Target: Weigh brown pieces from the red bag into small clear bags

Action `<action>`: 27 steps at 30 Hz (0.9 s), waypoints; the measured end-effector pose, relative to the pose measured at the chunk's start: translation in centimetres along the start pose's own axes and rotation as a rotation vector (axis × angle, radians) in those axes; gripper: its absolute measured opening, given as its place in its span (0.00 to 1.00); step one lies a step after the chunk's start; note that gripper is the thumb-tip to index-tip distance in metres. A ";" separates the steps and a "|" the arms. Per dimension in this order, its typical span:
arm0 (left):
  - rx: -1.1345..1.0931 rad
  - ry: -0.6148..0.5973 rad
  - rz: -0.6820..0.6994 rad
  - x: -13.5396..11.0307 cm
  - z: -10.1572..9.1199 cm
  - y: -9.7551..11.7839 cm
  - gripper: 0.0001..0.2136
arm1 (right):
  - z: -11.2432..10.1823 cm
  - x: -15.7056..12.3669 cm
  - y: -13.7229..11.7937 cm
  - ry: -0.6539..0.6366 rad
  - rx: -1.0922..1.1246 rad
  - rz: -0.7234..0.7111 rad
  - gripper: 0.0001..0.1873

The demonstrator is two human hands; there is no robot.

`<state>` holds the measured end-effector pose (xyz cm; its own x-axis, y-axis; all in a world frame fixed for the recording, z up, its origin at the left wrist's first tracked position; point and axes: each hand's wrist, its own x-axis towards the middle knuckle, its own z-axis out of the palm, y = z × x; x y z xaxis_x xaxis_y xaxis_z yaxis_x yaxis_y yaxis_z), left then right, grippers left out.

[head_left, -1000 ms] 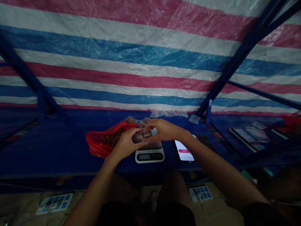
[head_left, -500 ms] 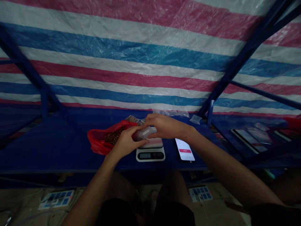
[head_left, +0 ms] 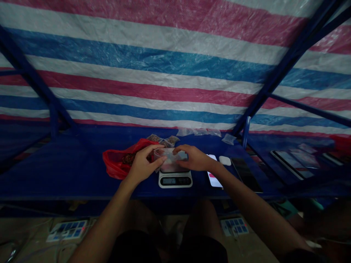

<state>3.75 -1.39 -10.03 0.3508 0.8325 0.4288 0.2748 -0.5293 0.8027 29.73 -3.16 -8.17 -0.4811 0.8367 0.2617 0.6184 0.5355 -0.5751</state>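
Note:
My left hand (head_left: 144,162) curls around a clear plastic piece (head_left: 161,154), a bag or a small cup; I cannot tell which. It sits over the left part of a white kitchen scale (head_left: 175,185) with a lit display. My right hand (head_left: 193,157) hovers over the right side of the scale, thumb and fingers apart and nothing visible between them. Left of the scale, a red plastic bag (head_left: 115,168) gapes, with small dark brown pieces (head_left: 128,158) inside. Small filled clear bags (head_left: 172,140) lie just behind the hands.
Flat clear bags (head_left: 201,132) lie along the table's back edge. Right of the scale are a lit phone (head_left: 215,181), a white case (head_left: 225,160) and a dark flat slab (head_left: 246,174). Blue metal bars (head_left: 263,87) slant up on both sides before a striped tarp (head_left: 153,62).
My right hand has come away from the clear plastic piece and moved slightly right and down. The plastic piece has shifted a little left with my left hand.

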 end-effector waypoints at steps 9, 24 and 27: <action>0.078 -0.002 0.064 -0.6 0.5 -0.1 0.22 | -0.1 0.0 -0.6 0.080 -0.020 0.051 0.22; 0.284 0.096 0.113 -0.3 -0.9 2.4 0.25 | -4.0 3.3 -3.7 0.191 0.065 0.167 0.07; 0.367 -0.102 -0.038 -0.5 -3.9 1.2 0.13 | -6.7 3.4 -2.1 0.248 -0.108 0.252 0.09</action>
<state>0.42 -1.82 -7.70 0.4163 0.8421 0.3429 0.5853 -0.5368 0.6077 31.00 -0.69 -0.84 -0.1485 0.9392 0.3097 0.7664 0.3072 -0.5642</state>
